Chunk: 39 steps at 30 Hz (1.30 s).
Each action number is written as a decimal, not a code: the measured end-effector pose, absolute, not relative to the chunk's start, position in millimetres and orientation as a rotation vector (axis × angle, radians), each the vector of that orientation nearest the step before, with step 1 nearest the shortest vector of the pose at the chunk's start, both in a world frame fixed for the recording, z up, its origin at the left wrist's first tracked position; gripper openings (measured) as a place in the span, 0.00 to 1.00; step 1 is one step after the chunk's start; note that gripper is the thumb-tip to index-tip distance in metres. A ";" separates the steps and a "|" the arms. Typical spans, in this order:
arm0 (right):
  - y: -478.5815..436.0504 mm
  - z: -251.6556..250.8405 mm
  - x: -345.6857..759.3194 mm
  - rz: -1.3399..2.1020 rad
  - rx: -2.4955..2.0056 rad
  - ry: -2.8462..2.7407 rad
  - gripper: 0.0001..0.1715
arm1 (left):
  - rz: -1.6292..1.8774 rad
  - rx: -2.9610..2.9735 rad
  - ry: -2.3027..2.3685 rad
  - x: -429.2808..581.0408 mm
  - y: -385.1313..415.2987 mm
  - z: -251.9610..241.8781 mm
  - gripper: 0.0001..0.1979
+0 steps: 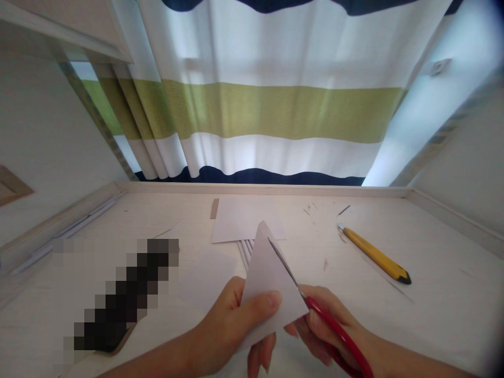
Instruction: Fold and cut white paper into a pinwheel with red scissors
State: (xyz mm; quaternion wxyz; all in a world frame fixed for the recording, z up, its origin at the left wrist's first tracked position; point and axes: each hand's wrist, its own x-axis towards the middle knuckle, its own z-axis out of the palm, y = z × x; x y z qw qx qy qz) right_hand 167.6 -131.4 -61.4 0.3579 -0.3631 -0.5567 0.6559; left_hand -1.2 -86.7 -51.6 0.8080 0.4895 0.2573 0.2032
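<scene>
My left hand (pixel 232 320) pinches a folded white paper triangle (pixel 265 273), thumb on its front face, and holds it upright above the white table (pixel 433 294). In my right hand (pixel 318 325) are red-handled scissors (pixel 315 310), fingers through the loops. The blades run up and left along the triangle's right edge, into the paper near its tip.
A yellow utility knife (pixel 376 254) lies to the right. White paper sheets (pixel 240 220) and thin strips (pixel 246 249) lie behind the triangle, another sheet (pixel 207 275) to its left. A pixelated patch (pixel 114 294) covers something at the left. A striped curtain (pixel 268 110) hangs behind.
</scene>
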 end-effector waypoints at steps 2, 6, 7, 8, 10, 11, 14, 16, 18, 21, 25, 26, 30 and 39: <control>-129.7 -61.8 167.8 1.684 -0.922 -1.455 0.26 | 0.429 1.055 0.544 -1.2 -86.5 -50.9 0.21; -127.1 -64.4 169.7 1.701 -0.857 -1.478 0.25 | 0.435 1.051 0.531 -1.4 -86.5 -51.2 0.20; -126.8 -65.0 170.4 1.702 -0.842 -1.490 0.25 | 0.438 1.049 0.532 -1.6 -86.5 -51.5 0.20; -126.7 -65.4 171.0 1.701 -0.832 -1.506 0.25 | 0.436 1.049 0.531 -1.8 -86.5 -51.9 0.20; -126.9 -65.4 172.1 1.705 -0.822 -1.532 0.25 | 0.433 1.047 0.530 -2.3 -86.6 -52.8 0.21; -127.1 -64.9 172.5 1.703 -0.827 -1.544 0.24 | 0.433 1.048 0.531 -2.4 -86.5 -53.3 0.21; -127.5 -62.6 173.0 1.694 -0.825 -1.563 0.24 | 0.426 1.058 0.534 -2.3 -86.4 -54.9 0.21; -127.3 -61.4 173.2 1.687 -0.823 -1.577 0.23 | 0.425 1.067 0.535 -2.1 -86.2 -55.6 0.21; -126.9 -61.6 173.6 1.685 -0.823 -1.585 0.22 | 0.426 1.073 0.533 -1.8 -86.4 -55.4 0.21; -126.6 -63.4 174.4 1.607 -0.789 -1.637 0.21 | 0.420 1.087 0.520 -1.3 -87.3 -53.2 0.21; -127.8 -64.2 174.2 1.578 -0.752 -1.663 0.23 | 0.419 1.097 0.519 -0.9 -88.3 -50.5 0.21; -128.4 -64.1 173.8 1.606 -0.763 -1.643 0.22 | 0.418 1.097 0.524 -0.9 -88.3 -50.5 0.21; -129.4 -66.8 172.1 1.653 -0.798 -1.565 0.21 | 0.418 1.105 0.527 -0.5 -88.0 -52.9 0.21; -130.1 -72.5 173.1 1.702 -0.852 -1.514 0.22 | 0.402 1.140 0.573 0.3 -88.4 -54.5 0.24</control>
